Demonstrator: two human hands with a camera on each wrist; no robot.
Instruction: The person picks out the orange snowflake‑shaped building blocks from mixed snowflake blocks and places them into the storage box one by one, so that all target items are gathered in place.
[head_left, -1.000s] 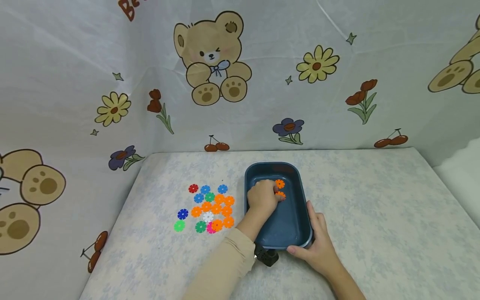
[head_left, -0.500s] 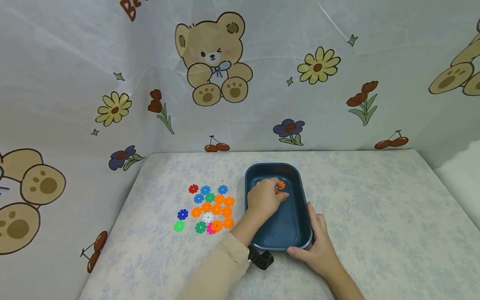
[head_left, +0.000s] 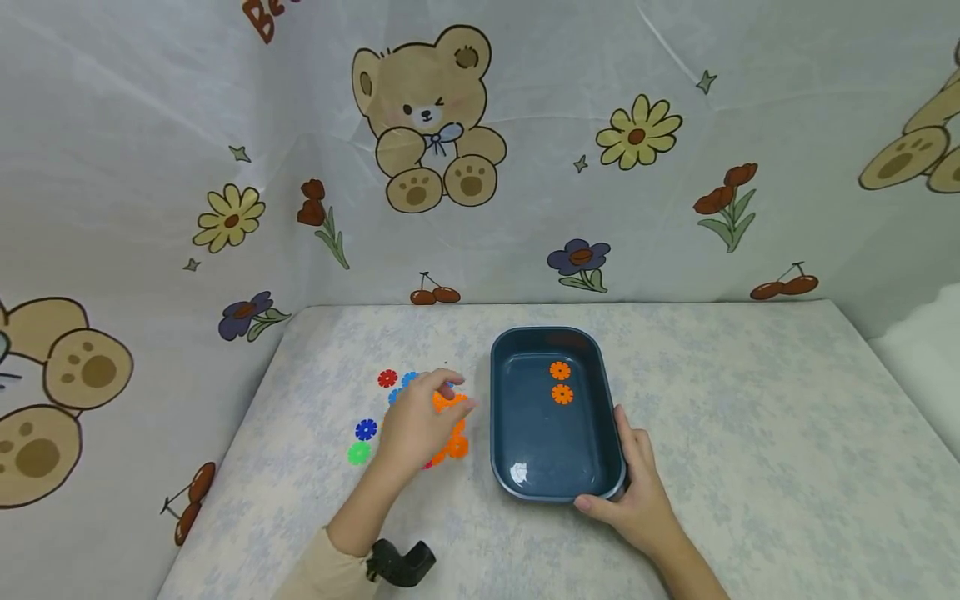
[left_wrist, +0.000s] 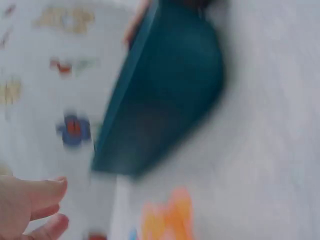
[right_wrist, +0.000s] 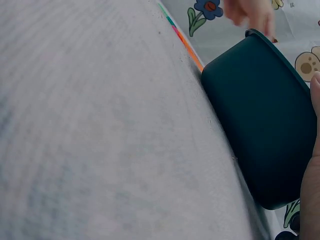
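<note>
My left hand [head_left: 416,427] hovers over a loose group of flat notched plastic discs, its thumb and index finger apart and nothing visible between them. Orange discs [head_left: 457,447] show beside the fingers; others are hidden under the hand. A blue-green rectangular tray [head_left: 551,454] stands to the right, with two orange discs [head_left: 562,394] lying inside it. At the tray's near right corner, my right hand [head_left: 641,492] grips it, thumb at the front rim and fingers along the right side. The left wrist view is blurred, showing the fingers [left_wrist: 45,200] apart from the tray.
Left of the hand lie a red disc [head_left: 387,378], a dark blue disc [head_left: 366,429] and a light green disc [head_left: 359,452]. A patterned cloth wall [head_left: 525,275] rises behind the table [head_left: 750,417].
My left hand has let go of an orange disc in the tray and moved left over the loose discs. My right hand stays on the tray's corner.
</note>
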